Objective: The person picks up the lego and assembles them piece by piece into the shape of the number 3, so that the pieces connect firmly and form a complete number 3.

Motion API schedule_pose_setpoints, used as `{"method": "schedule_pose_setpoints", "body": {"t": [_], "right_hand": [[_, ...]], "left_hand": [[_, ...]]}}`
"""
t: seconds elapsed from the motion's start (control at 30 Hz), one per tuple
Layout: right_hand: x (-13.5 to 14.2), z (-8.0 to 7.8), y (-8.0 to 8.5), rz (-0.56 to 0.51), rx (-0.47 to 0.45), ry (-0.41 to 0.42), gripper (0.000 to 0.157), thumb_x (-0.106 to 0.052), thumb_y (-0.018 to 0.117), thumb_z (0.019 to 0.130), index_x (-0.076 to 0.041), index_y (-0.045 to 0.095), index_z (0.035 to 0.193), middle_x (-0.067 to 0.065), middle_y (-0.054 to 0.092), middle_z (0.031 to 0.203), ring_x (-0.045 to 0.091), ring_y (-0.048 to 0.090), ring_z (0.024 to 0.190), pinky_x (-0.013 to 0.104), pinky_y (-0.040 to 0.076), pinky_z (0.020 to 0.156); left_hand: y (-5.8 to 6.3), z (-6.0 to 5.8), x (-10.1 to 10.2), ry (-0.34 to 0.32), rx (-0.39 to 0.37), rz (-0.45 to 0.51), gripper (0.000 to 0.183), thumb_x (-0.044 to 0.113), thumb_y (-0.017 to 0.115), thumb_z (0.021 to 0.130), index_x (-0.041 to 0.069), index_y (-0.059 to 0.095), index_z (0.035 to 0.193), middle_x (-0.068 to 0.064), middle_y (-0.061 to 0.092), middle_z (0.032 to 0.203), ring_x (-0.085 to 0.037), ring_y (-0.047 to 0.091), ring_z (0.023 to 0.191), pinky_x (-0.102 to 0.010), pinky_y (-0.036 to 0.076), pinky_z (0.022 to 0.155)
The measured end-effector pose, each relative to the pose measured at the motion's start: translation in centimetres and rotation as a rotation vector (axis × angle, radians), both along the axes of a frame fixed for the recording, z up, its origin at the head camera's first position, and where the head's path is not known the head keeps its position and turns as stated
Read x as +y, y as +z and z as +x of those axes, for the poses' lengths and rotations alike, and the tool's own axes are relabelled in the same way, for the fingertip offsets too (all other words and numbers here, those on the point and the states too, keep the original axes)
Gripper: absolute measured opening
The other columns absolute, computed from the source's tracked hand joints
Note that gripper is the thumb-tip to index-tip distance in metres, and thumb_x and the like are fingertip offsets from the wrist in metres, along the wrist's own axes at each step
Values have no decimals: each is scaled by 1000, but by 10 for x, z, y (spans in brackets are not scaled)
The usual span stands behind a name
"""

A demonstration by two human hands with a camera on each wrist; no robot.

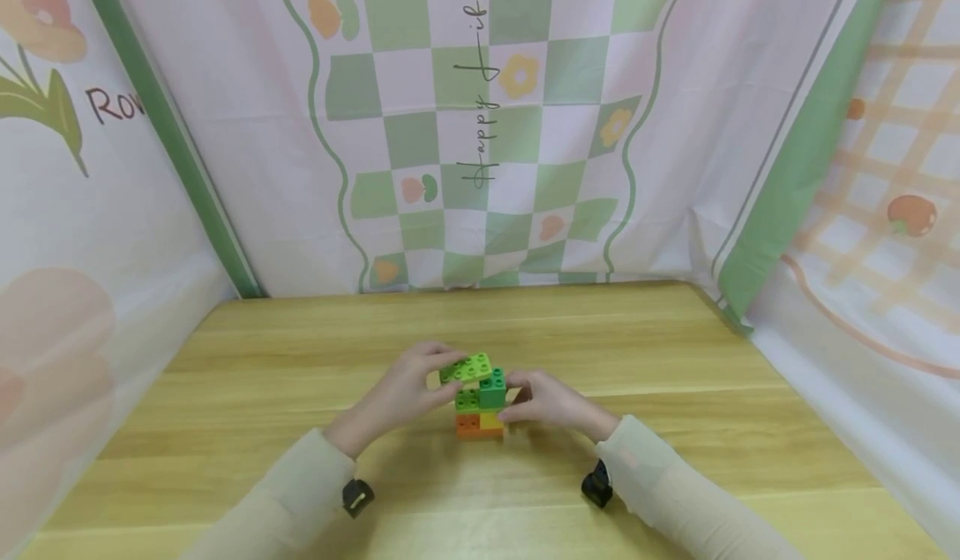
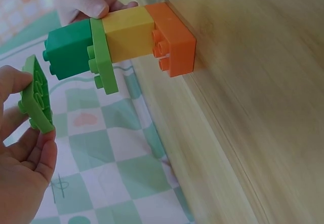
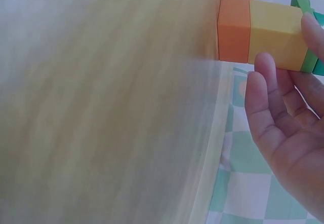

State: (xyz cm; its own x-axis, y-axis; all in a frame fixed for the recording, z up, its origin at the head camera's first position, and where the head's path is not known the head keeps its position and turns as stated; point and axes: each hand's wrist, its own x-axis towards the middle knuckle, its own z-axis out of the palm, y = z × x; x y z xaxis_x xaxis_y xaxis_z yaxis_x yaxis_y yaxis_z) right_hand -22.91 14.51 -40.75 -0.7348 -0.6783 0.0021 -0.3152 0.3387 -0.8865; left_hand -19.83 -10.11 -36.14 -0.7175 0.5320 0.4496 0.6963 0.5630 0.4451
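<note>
My left hand [image 1: 411, 382] pinches a thin light green building brick [image 1: 472, 367] with studs, tilted, between thumb and fingers. Just beneath it on the table stands a small tower of bricks. Its base is an orange brick [image 2: 172, 41], with a yellow brick [image 2: 129, 31] on one end. Above those lies a second light green brick [image 2: 105, 62], jutting out to one side, and a dark green brick [image 2: 71, 49] tops it. From the right side my right hand [image 1: 551, 402] holds the tower, its thumb on the light green layer and fingers on the other face.
Both arms stand over a wood-grain table [image 1: 675, 477]. A white and green checked curtain [image 1: 480, 127] hangs behind its far edge, with more printed cloth [image 1: 885, 210] on either side. A black wrist device [image 1: 597, 485] is strapped at each cuff.
</note>
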Motion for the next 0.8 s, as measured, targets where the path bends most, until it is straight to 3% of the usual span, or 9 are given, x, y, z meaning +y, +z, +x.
{"method": "schedule_pose_setpoints", "body": {"t": [0.2,0.53,0.8], "right_hand": [[0,0,0,-4,-1,0,33,-13,69,83,-3,60,113,10,61,109,26,63,79,38,52,72],[0,0,1,-8,-6,-1,33,-12,68,83,-2,59,113,8,62,105,27,63,78,37,52,72],[0,0,0,-10,-13,-1,34,-13,68,84,-2,59,115,7,62,104,27,63,79,37,52,71]], "left_hand": [[-2,-3,4,-25,29,-17,38,16,68,82,5,62,118,-8,59,110,-19,54,100,-32,47,83],[-2,-4,9,-57,-5,-48,37,15,66,85,7,60,120,-4,57,112,-14,55,100,-26,48,81],[-1,-6,10,-89,19,-88,37,15,64,87,5,59,122,-5,56,114,-15,54,100,-24,47,80]]}}
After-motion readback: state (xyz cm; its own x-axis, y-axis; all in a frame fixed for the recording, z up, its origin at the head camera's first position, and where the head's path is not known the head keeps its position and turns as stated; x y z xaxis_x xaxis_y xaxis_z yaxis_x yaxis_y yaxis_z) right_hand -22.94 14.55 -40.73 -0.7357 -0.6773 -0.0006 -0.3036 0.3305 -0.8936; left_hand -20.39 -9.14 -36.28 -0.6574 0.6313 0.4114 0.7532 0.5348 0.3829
